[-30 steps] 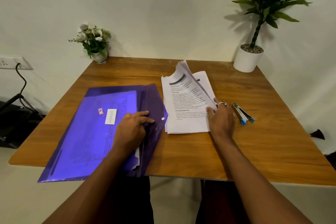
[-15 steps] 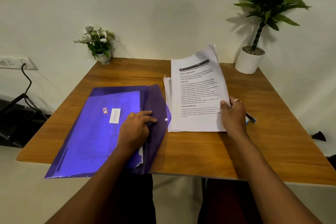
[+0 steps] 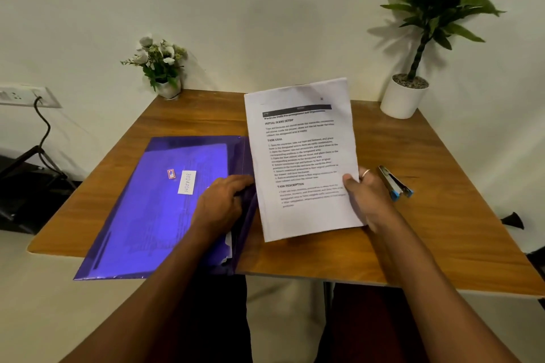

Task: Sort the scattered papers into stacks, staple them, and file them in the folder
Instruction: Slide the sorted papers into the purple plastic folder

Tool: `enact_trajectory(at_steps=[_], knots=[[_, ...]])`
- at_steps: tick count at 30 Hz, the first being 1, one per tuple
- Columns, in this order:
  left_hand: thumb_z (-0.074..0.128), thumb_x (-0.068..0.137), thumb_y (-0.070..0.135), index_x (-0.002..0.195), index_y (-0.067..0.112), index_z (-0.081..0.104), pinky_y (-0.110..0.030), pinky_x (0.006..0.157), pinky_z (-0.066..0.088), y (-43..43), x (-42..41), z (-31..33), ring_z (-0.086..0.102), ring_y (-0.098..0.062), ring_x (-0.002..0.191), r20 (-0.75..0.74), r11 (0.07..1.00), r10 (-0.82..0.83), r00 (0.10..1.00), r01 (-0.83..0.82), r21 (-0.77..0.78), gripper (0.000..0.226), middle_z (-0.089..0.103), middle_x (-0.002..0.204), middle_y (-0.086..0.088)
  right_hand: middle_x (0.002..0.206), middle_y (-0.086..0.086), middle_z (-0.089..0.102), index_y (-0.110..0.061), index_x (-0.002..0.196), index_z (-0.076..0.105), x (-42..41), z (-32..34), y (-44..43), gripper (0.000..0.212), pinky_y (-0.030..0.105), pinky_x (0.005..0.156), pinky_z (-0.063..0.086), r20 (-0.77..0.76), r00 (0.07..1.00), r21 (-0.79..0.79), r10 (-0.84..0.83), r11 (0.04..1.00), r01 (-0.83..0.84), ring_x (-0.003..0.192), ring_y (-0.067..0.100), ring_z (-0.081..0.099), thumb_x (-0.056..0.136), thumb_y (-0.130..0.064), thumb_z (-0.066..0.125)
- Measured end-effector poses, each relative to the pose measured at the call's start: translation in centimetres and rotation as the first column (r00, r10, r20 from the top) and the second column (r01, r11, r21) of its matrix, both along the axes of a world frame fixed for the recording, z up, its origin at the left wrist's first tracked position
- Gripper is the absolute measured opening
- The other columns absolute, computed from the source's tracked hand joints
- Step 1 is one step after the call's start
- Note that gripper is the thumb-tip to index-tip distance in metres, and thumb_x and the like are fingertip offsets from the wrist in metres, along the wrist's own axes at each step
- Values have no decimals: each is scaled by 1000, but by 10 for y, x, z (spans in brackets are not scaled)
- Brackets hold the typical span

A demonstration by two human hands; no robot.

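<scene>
Wooden table (image 3: 442, 215) against a pale wall. Purple folder (image 3: 141, 215) on the left side, overhanging the near edge, open side facing right. Left hand (image 3: 219, 206) rests on that open side, fingers pressed together. Right hand (image 3: 365, 194) pinches the papers (image 3: 303, 156) by their right edge, held above the table middle, long axis near-to-far, heading toward the far edge. Stapler (image 3: 395, 183) lies just right of the hand.

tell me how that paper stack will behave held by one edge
Probably holds shape: the paper stack looks nearly flat though the right hand grips only its lower right edge. Likely light, one hand lifts it. Sheets might sag if tilted.
</scene>
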State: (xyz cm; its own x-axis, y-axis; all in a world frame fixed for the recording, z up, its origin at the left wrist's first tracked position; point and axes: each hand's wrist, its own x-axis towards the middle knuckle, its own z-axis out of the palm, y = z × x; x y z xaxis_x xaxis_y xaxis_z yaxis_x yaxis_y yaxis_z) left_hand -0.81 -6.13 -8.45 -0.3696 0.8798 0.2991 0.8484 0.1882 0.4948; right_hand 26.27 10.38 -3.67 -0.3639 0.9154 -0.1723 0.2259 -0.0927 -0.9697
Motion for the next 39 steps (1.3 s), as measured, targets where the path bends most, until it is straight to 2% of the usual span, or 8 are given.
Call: enact_trajectory(at_steps=[8,11,13,15,18,24,33,39], knots=[[32,84,15,131,33,66,-46,81,50,3,-2,-5,56,-30,99,-247,954,-298,922,297,-43,61,61,141,4,109,-10,73,-20,121,60,-3,4,-1,17,23,65,59,-93,993,-62,-75,996,69,91,8,73,106,-23,52],[33,94,16,130,26,66,-41,98,47,-4,6,12,58,-13,110,177,954,-295,939,278,117,50,69,125,11,108,-11,73,-21,122,61,-1,5,-2,19,23,68,59,2,999,-16,54,998,-54,90,7,73,106,-24,52],[29,107,21,140,24,59,-37,110,42,-10,8,23,56,-13,131,560,939,-338,756,227,260,44,65,136,9,115,-10,73,-26,125,62,-4,1,-4,22,39,87,60,95,980,-36,177,984,-175,104,14,71,105,-27,53],[26,111,38,144,18,54,-41,114,39,-12,5,24,51,-20,139,690,940,-329,644,153,306,49,60,144,-1,116,-12,74,-31,122,63,-7,-1,-9,20,46,96,56,153,955,-52,253,967,-248,109,16,69,105,-28,53],[46,104,52,136,17,60,-42,105,48,-10,0,19,60,-23,129,735,965,-230,638,53,257,50,67,134,0,114,-15,74,-32,118,65,-14,-1,-15,18,42,97,56,153,945,-28,291,957,-290,109,13,69,104,-26,56],[58,101,5,127,8,64,-40,97,57,-7,-10,10,70,-23,113,777,958,-140,614,-114,262,27,74,121,-3,112,-17,64,-33,110,60,-23,7,-25,19,18,72,48,208,944,129,257,949,-287,101,6,64,94,-35,70],[48,106,7,138,9,60,-26,95,55,-9,-5,15,68,-13,117,714,949,-171,679,-82,306,34,72,126,2,136,-13,46,-40,127,48,-45,10,-25,45,31,94,46,123,979,295,160,936,-190,120,6,45,92,-28,74],[46,106,4,113,20,67,-19,79,54,-9,-5,18,72,-4,97,755,947,-116,646,-157,280,27,77,103,16,145,-12,50,-34,145,40,-53,8,-19,70,39,99,52,68,990,212,124,968,-136,129,16,50,87,-31,79]])
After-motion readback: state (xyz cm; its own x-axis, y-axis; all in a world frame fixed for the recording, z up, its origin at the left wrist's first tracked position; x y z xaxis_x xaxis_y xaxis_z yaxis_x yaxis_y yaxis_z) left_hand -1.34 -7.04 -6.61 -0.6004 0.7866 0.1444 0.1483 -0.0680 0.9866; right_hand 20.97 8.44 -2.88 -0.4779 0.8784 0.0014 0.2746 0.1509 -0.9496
